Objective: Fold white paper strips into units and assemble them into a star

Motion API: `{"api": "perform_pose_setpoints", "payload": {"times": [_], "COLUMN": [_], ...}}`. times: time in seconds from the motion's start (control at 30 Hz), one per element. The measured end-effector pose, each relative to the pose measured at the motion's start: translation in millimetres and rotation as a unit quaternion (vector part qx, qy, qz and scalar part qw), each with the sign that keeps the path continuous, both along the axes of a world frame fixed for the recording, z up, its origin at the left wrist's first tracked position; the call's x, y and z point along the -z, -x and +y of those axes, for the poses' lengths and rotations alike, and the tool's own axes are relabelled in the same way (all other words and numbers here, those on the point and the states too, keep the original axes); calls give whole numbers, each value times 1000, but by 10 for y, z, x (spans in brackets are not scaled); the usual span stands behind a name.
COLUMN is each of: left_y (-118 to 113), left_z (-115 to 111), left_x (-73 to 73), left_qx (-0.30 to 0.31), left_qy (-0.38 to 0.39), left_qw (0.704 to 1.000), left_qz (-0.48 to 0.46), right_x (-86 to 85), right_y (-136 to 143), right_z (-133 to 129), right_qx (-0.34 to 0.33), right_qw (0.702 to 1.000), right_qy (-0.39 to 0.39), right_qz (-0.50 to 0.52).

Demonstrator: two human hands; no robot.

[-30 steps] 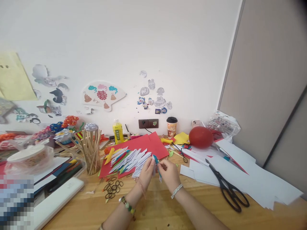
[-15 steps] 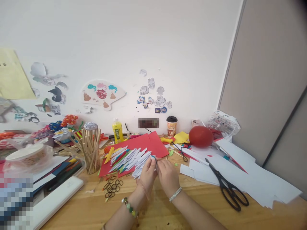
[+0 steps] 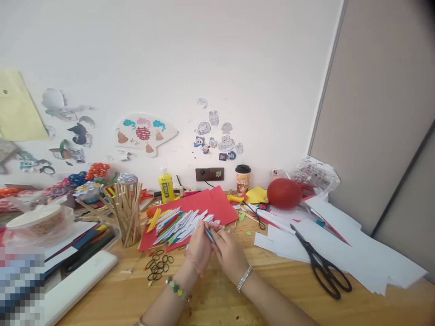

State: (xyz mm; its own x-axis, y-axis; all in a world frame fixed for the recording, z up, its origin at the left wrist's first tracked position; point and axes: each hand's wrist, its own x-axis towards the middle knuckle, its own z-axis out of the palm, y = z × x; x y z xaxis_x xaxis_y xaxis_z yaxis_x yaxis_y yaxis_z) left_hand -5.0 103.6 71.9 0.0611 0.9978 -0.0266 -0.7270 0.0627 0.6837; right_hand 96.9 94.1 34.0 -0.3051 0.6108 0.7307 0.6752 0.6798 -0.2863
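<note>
A small folded piece of blue and white paper [image 3: 210, 235] is pinched between my two hands over the middle of the table. My left hand [image 3: 199, 248] is closed on its left side, fingertips up. From the right, the fingers of my right hand [image 3: 230, 251] press on the same paper, and they hide much of it. Just behind my hands, a pile of folded paper pieces [image 3: 181, 224], mostly white with some green, red and blue, lies on red paper sheets [image 3: 220, 203]. Several dark rubber bands [image 3: 158, 265] lie left of my left wrist.
Black scissors [image 3: 319, 260] rest on white paper sheets [image 3: 343, 244] to the right. A red balloon [image 3: 284, 194], a lidded cup [image 3: 243, 180] and a yellow bottle [image 3: 166, 185] stand along the wall. At left are a jar of wooden sticks [image 3: 131, 222] and a long white case [image 3: 81, 285].
My hands have shifted slightly left and turned, so the blue side of the folded paper shows more. The right hand's fingers lie flatter along it.
</note>
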Motion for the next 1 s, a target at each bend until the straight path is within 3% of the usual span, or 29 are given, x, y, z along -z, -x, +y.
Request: {"api": "perform_pose_setpoints", "payload": {"times": [0.17,0.4,0.67,0.9,1.0], "left_y": [68,35,-20,-95,17], "left_z": [72,61,57,40,107], "left_x": [15,72,121,211,157], "left_qx": [-50,-22,-55,-46,-98], "left_qy": [14,8,12,20,-22], "left_qw": [998,999,998,995,979], "left_qz": [-37,-42,-10,82,178], "right_x": [96,68,99,118,96], "right_y": [25,43,37,42,36], "right_z": [19,22,53,40,14], "right_qx": [-5,-39,-86,-100,-109], "right_qw": [1000,999,996,992,992], "right_qy": [-4,-9,-3,59,51], "right_qz": [-7,-5,23,53,35]}}
